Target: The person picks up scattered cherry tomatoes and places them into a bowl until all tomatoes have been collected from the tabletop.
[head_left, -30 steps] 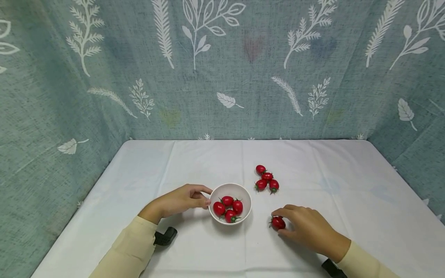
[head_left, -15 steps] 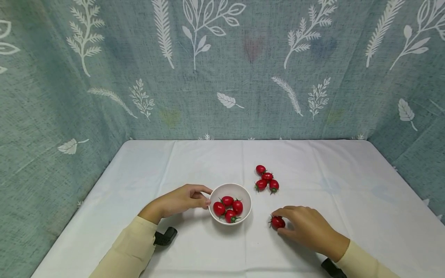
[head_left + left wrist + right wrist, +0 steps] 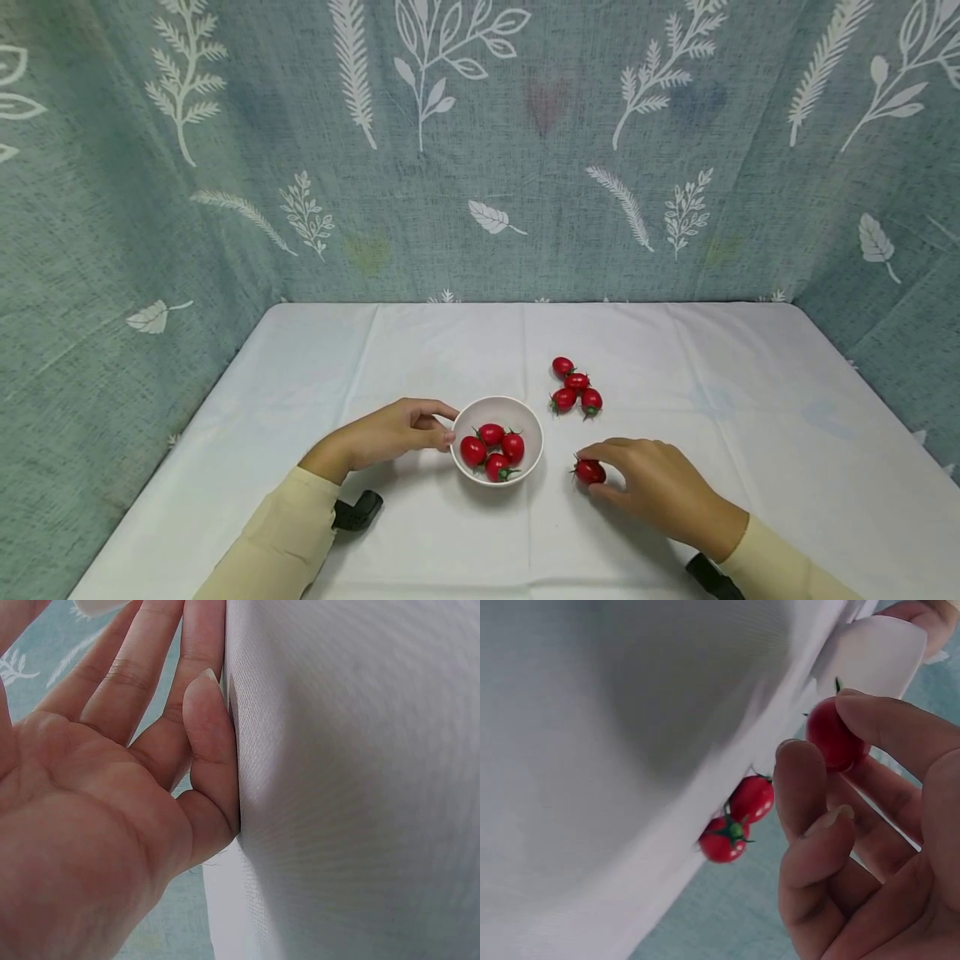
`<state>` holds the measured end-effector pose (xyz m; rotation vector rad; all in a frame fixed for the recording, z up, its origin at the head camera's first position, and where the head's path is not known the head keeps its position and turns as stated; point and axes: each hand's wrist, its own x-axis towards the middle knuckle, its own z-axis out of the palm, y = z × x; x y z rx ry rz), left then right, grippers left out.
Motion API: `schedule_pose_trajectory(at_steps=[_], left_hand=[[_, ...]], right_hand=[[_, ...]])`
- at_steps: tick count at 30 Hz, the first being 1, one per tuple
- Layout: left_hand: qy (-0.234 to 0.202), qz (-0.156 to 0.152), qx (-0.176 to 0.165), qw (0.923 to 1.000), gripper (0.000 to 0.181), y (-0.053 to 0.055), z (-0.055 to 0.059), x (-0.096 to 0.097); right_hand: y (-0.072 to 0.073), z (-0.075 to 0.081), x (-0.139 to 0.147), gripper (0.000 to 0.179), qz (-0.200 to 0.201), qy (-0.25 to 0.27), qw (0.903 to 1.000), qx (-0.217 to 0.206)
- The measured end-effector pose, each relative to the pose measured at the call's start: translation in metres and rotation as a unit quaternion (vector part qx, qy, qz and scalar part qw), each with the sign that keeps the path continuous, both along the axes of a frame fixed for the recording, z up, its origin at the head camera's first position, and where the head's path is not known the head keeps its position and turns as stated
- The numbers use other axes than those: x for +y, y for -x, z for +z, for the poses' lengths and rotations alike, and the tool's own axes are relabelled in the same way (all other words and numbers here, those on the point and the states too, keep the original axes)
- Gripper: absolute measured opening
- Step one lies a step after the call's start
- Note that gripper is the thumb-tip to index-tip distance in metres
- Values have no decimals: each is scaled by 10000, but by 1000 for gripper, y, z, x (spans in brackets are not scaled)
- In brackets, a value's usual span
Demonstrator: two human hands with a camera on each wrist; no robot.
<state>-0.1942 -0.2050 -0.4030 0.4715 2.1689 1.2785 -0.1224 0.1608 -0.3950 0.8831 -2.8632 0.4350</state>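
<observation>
My right hand [image 3: 667, 490] pinches a cherry tomato [image 3: 588, 472] between thumb and fingers, just right of the white bowl. The right wrist view shows this red tomato [image 3: 831, 735] with its green stalk pointing away from the palm. At the left side of the white bowl [image 3: 531, 417], my left hand [image 3: 382, 437] holds the rim with thumb and forefinger. Several cherry tomatoes [image 3: 513, 447] lie inside the bowl. Only a corner of the bowl [image 3: 97, 604] shows in the left wrist view, above the fingers.
Behind and right of the bowl, several more cherry tomatoes [image 3: 576, 382] lie clustered on the white tablecloth [image 3: 435, 342]. A patterned green-blue curtain [image 3: 450, 250] borders the table at the back and sides. Each wrist wears a black camera [image 3: 358, 511].
The right hand has moved slightly left and away from the person, carrying the cherry tomato toward the bowl. The left hand and the bowl stay where they were.
</observation>
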Motion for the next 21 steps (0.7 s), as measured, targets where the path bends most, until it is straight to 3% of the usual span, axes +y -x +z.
schedule_pose_trajectory(at_steps=[9, 21], left_hand=[[-14, -11, 17, 10000, 49, 1, -1, 0], [5, -35, 24, 10000, 50, 1, -2, 0]], right_hand=[[3, 8, -13, 36, 54, 205, 9986, 478], [12, 19, -41, 37, 551, 597, 9939, 743]])
